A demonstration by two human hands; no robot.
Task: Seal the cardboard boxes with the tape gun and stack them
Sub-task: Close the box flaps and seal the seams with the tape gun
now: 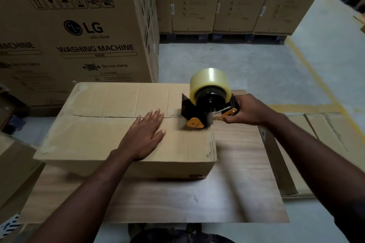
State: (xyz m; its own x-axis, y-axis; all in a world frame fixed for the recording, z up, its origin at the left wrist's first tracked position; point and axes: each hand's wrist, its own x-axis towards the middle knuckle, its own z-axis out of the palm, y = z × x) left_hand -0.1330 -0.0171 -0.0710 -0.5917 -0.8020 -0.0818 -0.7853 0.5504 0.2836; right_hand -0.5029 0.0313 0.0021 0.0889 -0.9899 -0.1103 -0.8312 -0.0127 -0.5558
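One cardboard box (pixel 110 134) sits on the wooden bench (pixel 177 199), flaps folded shut, centre seam (pixel 102 117) untaped as far as visible. Landmark = this box.

Left hand (pixel 143 136) lies flat on the box top, palm down near the middle, fingers (pixel 156 114) spread and released, tips reaching across the seam; gripping nothing, just pressing the flaps down.

Right hand (pixel 250 110) is off the box's right edge, fingers clenched around the handle of the tape gun (pixel 203 110). Gun nose rests on the box top at its right end, about on the seam line. Clear tape roll (pixel 209 83) rides on top of the gun. Cannot tell if tape has stuck to the cardboard yet; no strip visible along the seam.

Step in hand, judged: start of sealing this box, gun set at the right end of the seam. Stacking not begun for this box.

Next move likely calls for: pull the gun leftward along the seam with steady downward pressure, left hand sliding clear ahead of it or shifting off the seam, then run over the left edge and cut the tape.

Behind the box: large washing machine cartons (pixel 79 31). Right of the box: flattened cardboard (pixel 316 144) on the floor.
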